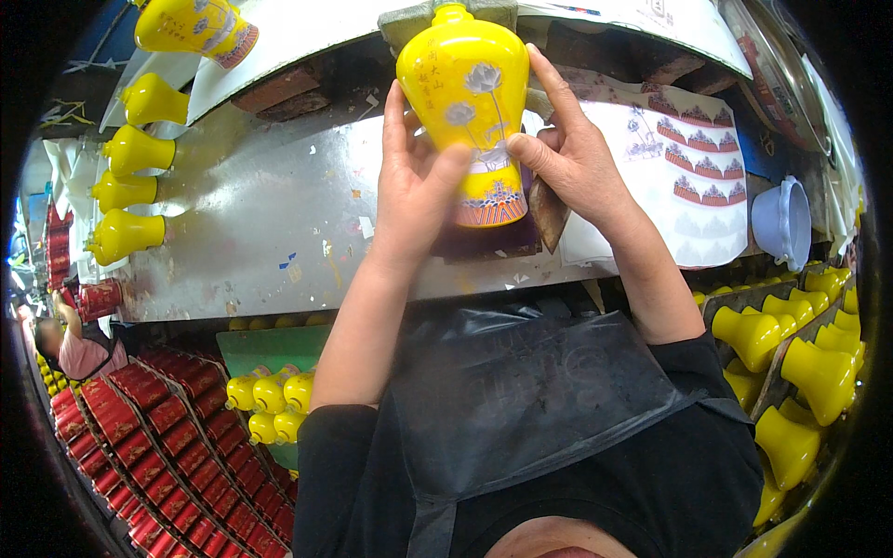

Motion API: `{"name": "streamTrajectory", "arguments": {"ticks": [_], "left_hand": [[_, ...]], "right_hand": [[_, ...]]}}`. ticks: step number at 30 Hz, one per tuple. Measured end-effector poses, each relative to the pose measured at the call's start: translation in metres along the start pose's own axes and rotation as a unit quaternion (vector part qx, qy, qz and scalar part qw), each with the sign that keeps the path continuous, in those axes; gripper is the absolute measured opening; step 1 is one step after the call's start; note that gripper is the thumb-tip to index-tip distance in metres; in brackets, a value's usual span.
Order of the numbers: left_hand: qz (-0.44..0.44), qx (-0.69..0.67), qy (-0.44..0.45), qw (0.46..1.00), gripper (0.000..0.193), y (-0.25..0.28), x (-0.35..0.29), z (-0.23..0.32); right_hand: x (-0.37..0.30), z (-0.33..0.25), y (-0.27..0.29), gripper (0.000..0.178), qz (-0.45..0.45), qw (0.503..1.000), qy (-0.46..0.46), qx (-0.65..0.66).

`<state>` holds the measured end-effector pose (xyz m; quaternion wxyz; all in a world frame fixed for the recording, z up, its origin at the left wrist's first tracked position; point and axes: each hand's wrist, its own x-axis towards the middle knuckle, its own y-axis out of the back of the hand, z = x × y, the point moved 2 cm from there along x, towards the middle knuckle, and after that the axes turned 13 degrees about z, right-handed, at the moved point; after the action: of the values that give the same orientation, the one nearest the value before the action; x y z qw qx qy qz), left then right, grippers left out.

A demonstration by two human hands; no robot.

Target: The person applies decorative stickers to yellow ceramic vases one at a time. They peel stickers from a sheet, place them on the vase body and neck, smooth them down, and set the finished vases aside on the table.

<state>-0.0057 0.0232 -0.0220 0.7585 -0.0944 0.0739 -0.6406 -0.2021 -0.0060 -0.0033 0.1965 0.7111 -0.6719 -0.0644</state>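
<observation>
I hold a yellow ceramic vase (462,84) upright over the metal worktable (260,214), with both hands on it. It has grey flower decals on its body and a patterned red and blue band at its base. My left hand (416,181) wraps its left side, thumb pressed on the lower front. My right hand (567,153) grips the right side, thumb against the decal near the base.
Several plain yellow vases (130,191) lie along the table's left edge, one decorated vase (200,26) at the top left. A decal sheet (684,177) and a pale blue bowl (786,221) lie to the right. More yellow vases (800,363) fill racks lower right; red boxes (158,437) lower left.
</observation>
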Motion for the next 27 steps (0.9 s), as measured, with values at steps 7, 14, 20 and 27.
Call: {"name": "streamTrajectory", "arguments": {"ticks": [7, 14, 20, 27], "left_hand": [[-0.001, -0.017, 0.003, 1.000, 0.098, -0.0010, 0.0003, 0.0010], [-0.002, -0.022, 0.006, 1.000, 0.099, -0.0008, 0.0002, 0.0009], [0.001, -0.026, 0.004, 1.000, 0.099, -0.0009, 0.0005, -0.0001], [-0.001, -0.003, 0.004, 1.000, 0.099, -0.0001, 0.0003, 0.0004]], "right_hand": [[0.0003, -0.0013, 0.0011, 0.086, -0.009, 1.000, -0.012, 0.005], [-0.0008, -0.0024, 0.0000, 0.086, -0.002, 1.000, -0.009, -0.006], [-0.0007, -0.0008, -0.0001, 0.086, -0.004, 1.000, -0.013, -0.005], [-0.0007, -0.0008, -0.0009, 0.087, 0.002, 1.000, -0.008, 0.001]]}}
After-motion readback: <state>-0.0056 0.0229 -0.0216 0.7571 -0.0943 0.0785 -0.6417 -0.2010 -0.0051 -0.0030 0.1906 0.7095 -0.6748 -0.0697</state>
